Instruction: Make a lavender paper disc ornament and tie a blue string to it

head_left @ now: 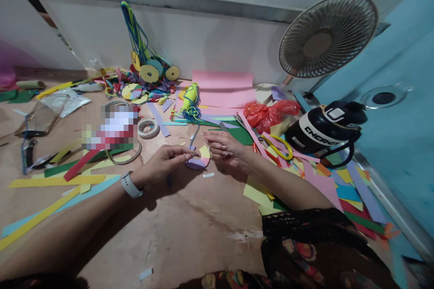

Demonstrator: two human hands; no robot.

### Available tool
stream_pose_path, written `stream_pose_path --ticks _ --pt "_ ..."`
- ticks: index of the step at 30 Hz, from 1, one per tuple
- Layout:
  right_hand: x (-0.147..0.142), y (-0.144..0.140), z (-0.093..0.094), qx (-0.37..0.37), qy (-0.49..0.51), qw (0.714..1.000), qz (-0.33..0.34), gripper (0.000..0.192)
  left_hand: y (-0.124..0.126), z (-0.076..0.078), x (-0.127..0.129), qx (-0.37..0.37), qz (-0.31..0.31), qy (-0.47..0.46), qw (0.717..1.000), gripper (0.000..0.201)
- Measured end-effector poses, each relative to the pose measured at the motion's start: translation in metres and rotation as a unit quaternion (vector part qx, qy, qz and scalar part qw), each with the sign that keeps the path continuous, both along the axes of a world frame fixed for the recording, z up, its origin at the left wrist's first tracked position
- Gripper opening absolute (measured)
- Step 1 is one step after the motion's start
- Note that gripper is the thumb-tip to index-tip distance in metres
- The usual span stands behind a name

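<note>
My left hand (169, 162), with a pale watch on its wrist, has its thumb and fingers closed at the edge of a small paper disc (200, 162). The disc is lilac, pink and pale yellow, and a blue thread (194, 135) runs from it toward a yellow-green and blue yarn bundle (190, 99). Just right of the disc, my right hand (225, 150) has its thumb and fingertips pinched together; a tiny whitish bit shows at the tips, too small to name. Below the disc, a small white strip (209, 175) lies on the table (190, 226).
A tape roll (148, 128) and coloured paper strips (61, 181) lie on the left. Threaded paper discs (149, 73) hang at the back wall. Scissors (239, 120), a red plastic bag (267, 115), a black jug (322, 126) and a fan (327, 36) are on the right.
</note>
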State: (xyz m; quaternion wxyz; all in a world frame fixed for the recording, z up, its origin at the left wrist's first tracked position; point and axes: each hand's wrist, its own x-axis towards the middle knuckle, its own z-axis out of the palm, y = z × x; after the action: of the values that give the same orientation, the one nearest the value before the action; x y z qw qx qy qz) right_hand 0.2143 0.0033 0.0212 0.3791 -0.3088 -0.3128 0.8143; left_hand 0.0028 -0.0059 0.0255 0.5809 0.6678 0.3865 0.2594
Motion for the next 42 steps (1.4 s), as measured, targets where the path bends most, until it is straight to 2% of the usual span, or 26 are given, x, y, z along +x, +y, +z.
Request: stream_pose_path --ticks 6,11,13,15,18,20,23,25,27,30,33,36,42 --pt "0.0 0.004 -0.004 0.014 -0.021 1.0 -0.004 0.025 -0.003 0.001 0.001 -0.041 0.014 -0.035 0.998 0.026" --pt "-0.004 0.004 -0.009 0.01 -0.029 0.993 -0.112 0.018 -0.006 -0.004 0.004 -0.055 0.104 -0.115 0.986 0.024" --pt "-0.007 0.001 -0.012 0.0 -0.062 0.99 -0.126 0.015 -0.007 -0.002 0.006 -0.067 0.137 -0.133 0.979 0.025" --pt "-0.01 -0.004 -0.013 0.016 -0.099 0.991 -0.091 0.016 -0.01 0.002 0.008 -0.087 0.164 -0.141 0.973 0.026" --pt "-0.013 -0.012 -0.01 0.068 -0.106 0.992 -0.005 0.038 -0.015 0.009 0.011 -0.12 0.18 -0.17 0.961 0.025" --pt "-0.013 -0.015 -0.008 0.101 -0.086 0.99 0.045 0.053 -0.019 0.012 0.014 -0.145 0.158 -0.209 0.954 0.024" --pt "-0.015 -0.018 -0.007 0.123 -0.048 0.984 0.115 0.065 -0.026 0.016 0.018 -0.186 0.101 -0.254 0.944 0.022" --pt "-0.017 -0.021 -0.008 0.133 -0.035 0.981 0.137 0.072 -0.03 0.018 0.02 -0.208 0.078 -0.259 0.94 0.02" --pt "-0.019 -0.024 -0.008 0.14 -0.023 0.982 0.12 0.075 -0.034 0.018 0.022 -0.222 0.065 -0.253 0.939 0.021" --pt "-0.021 -0.03 -0.007 0.148 -0.011 0.987 0.053 0.059 -0.039 0.013 0.023 -0.236 0.057 -0.248 0.938 0.021" --pt "-0.021 -0.03 -0.007 0.147 -0.023 0.989 0.027 0.042 -0.041 0.008 0.024 -0.254 0.07 -0.26 0.929 0.019" --pt "-0.019 -0.026 -0.011 0.141 -0.042 0.989 0.022 0.036 -0.039 0.004 0.023 -0.265 0.081 -0.263 0.924 0.023" --pt "-0.021 -0.022 -0.013 0.201 -0.03 0.977 -0.057 0.021 -0.038 0.005 0.021 -0.265 0.1 -0.234 0.93 0.032"
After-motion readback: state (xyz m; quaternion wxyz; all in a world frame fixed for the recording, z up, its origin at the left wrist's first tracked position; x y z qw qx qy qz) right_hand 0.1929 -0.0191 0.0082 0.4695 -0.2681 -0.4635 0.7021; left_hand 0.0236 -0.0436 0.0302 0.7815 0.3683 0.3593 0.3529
